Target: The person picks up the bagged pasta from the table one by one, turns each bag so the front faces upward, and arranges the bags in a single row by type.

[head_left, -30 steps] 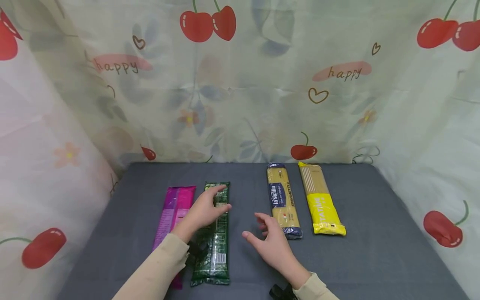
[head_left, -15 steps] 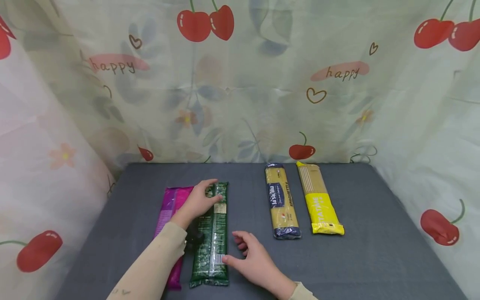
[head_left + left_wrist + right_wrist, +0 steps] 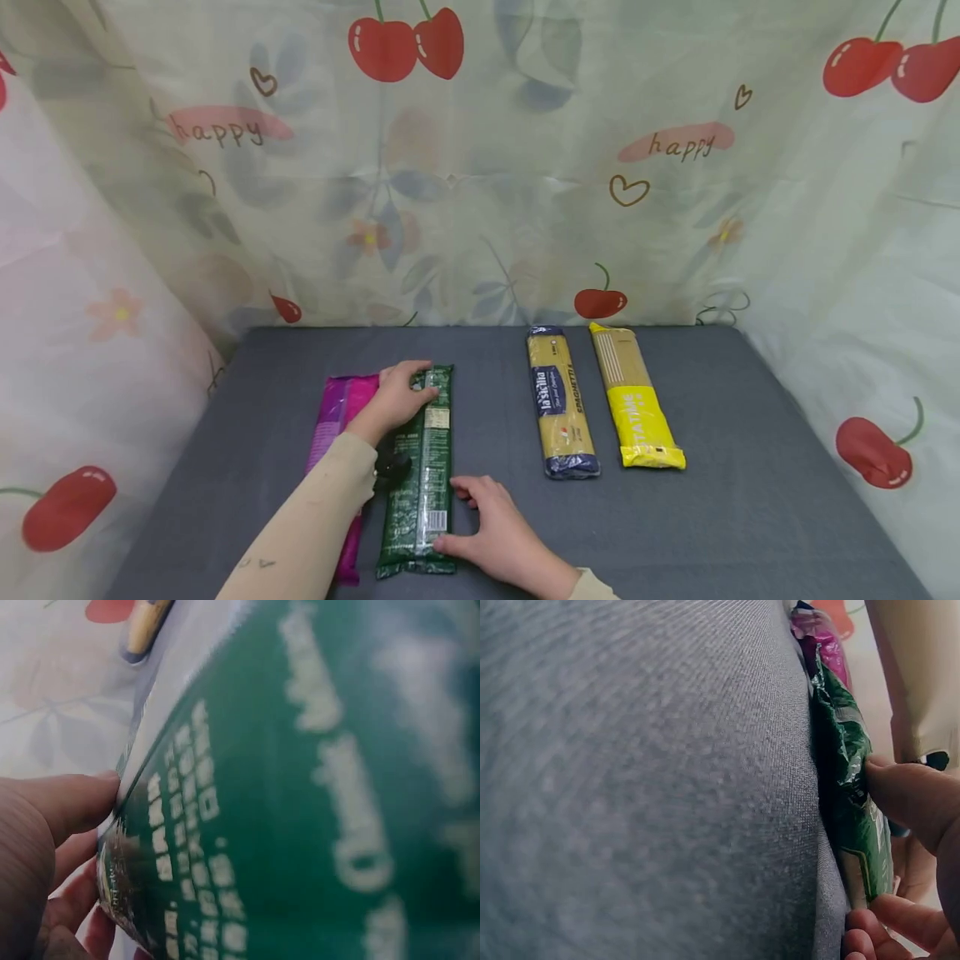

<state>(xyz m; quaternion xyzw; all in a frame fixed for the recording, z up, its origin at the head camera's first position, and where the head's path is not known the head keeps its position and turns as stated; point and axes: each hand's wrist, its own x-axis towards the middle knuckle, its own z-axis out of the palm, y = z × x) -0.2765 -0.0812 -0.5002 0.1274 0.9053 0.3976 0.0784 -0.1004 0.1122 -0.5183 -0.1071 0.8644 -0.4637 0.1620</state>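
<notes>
A long dark green plastic packet point(image 3: 415, 504) with a pale label and a barcode lies lengthwise on the grey cloth. My left hand point(image 3: 401, 402) grips its far end, thumb on top and fingers over the end. In the left wrist view, the thumb point(image 3: 82, 801) presses the edge of the green printed wrapper. My right hand point(image 3: 501, 533) holds the packet's near right side. Seen from the right wrist, its thumb point(image 3: 907, 796) sits on the upper face and the fingertips point(image 3: 866, 930) are at the lower edge. Partly under my left forearm lies a magenta and purple packet point(image 3: 335, 412).
To the right lie a spaghetti packet point(image 3: 561, 408) with blue ends and a yellow pasta packet point(image 3: 643, 417), side by side with a gap between. A cherry-print curtain point(image 3: 480, 167) hangs around the back and sides of the grey-covered table point(image 3: 720, 517).
My right hand has come left and nearer to me, from beside the spaghetti packet to the green packet's edge. My left hand has settled onto the far end, its fingers more curled.
</notes>
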